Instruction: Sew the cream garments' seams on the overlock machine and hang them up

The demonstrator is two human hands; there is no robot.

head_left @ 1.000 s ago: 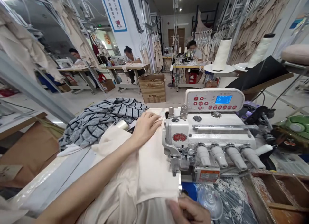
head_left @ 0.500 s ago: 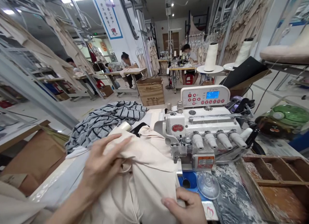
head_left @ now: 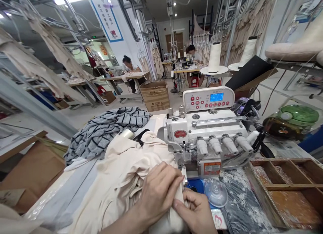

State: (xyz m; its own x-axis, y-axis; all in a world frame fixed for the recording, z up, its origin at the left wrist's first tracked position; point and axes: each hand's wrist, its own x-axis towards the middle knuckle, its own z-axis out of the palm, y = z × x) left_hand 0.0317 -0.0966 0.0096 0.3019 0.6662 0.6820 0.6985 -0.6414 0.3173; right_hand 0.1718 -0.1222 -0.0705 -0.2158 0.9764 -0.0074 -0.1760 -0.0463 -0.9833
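A cream fabric piece (head_left: 121,173) lies bunched on the table in front of a white overlock sewing machine (head_left: 207,136). My left hand (head_left: 158,190) rests on the fabric's right edge, fingers curled down over it, just below the machine's presser foot. My right hand (head_left: 195,210) pinches the same edge from the right, thumb touching the left hand's fingers. Both hands meet at the fabric edge near the needle area.
A grey striped garment (head_left: 108,129) lies heaped behind the cream fabric. A wooden compartment tray (head_left: 290,187) sits at the right, with a green object (head_left: 297,118) beyond it. Thread cones (head_left: 214,57) stand behind the machine. A cardboard box (head_left: 155,96) and other workers at tables are farther back.
My left hand has pulled back from beside the machine head to the fabric's near edge, meeting my right hand. The cream fabric went from flat to bunched up.
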